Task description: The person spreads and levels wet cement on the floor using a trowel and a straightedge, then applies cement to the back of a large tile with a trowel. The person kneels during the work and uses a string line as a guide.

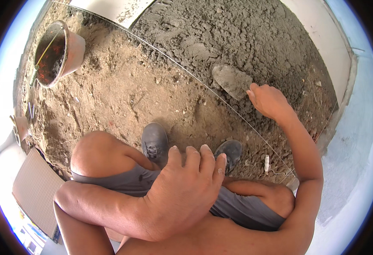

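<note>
"Trowel (233, 82): which way does it point?"
"Up-left from the right hand (270, 100), its long axis slanting; whether it touches the grey mortar (254, 38) beneath, I can't tell."
"Its handle?"
"Hidden inside that hand's closed grip."
"Left hand (184, 187)?"
"Slightly spread, palm hidden."

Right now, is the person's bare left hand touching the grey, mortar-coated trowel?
Apart: the head view shows brown soil between the left hand and the trowel.
</note>
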Demonstrator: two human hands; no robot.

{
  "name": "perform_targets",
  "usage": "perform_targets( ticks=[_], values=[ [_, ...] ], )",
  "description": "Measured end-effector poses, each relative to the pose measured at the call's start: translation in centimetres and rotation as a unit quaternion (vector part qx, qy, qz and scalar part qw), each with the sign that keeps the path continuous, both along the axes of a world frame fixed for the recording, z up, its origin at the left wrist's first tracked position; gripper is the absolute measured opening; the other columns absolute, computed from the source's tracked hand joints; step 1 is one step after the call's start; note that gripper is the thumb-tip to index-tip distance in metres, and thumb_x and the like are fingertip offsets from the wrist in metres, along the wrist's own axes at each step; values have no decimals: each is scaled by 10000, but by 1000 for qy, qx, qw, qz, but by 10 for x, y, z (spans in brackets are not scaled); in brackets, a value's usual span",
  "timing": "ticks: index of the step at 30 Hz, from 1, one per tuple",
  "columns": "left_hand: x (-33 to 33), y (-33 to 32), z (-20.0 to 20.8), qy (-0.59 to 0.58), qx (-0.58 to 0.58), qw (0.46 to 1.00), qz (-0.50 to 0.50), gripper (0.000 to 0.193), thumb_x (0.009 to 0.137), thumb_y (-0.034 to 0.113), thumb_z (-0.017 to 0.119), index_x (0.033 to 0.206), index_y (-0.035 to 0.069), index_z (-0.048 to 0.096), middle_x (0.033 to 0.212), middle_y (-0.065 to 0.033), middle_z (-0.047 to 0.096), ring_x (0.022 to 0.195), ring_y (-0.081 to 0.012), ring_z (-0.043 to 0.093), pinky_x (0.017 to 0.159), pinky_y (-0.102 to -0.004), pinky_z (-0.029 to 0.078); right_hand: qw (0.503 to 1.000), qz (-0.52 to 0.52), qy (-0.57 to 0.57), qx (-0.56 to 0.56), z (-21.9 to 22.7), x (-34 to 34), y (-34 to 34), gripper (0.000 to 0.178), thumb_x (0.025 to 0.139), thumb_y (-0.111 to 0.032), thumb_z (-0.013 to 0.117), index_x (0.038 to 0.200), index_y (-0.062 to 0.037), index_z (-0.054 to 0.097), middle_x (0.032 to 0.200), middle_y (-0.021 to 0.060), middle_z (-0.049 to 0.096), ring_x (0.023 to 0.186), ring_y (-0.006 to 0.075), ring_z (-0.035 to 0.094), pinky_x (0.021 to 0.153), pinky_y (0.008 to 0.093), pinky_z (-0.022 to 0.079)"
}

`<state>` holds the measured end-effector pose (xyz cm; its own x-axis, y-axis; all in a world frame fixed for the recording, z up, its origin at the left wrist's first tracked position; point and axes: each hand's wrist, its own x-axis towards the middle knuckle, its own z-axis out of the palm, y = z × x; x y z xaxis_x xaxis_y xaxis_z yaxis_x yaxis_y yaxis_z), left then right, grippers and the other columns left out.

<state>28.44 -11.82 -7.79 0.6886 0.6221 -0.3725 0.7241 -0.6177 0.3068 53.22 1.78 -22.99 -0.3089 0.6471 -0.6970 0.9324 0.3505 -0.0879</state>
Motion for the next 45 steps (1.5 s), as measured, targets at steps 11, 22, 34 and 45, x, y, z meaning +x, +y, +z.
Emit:
perform_targets(
  ticks=[11,22,34,45],
  values=[
    [12,-6,-3,3,-8,1000,-18,496,846,213,531,1289,-8,562,1189,-206,615,995,-296,611,847,-430,504,966,81,128,209,6,13,-47,168,945,-204,548,969,-38,560,858,138,644,770,297,676,669,430,547],
    [16,-3,-1,24,-40,999,-25,583,833,305,634,1317,-3,535,1208,-195,594,1014,-282,576,856,-412,478,996,18,-30,79,22,9,-19,267,986,-281,510,965,-30,597,882,165,663,862,355,671,735,466,536],
    [11,-2,-6,31,-71,997,-18,618,855,343,650,1352,7,503,1257,-216,569,1105,-323,566,947,-442,461,973,-213,82,-39,9,124,-68,387,975,-359,509,926,11,611,844,244,638,816,452,601,742,514,466],
    [17,8,2,49,-113,992,-10,654,871,358,648,1391,13,451,1281,-217,542,1095,-338,562,937,-436,459,987,-155,-20,-24,31,138,-64,383,956,-370,532,930,-3,636,863,211,668,864,408,640,757,503,495]
  ],
)
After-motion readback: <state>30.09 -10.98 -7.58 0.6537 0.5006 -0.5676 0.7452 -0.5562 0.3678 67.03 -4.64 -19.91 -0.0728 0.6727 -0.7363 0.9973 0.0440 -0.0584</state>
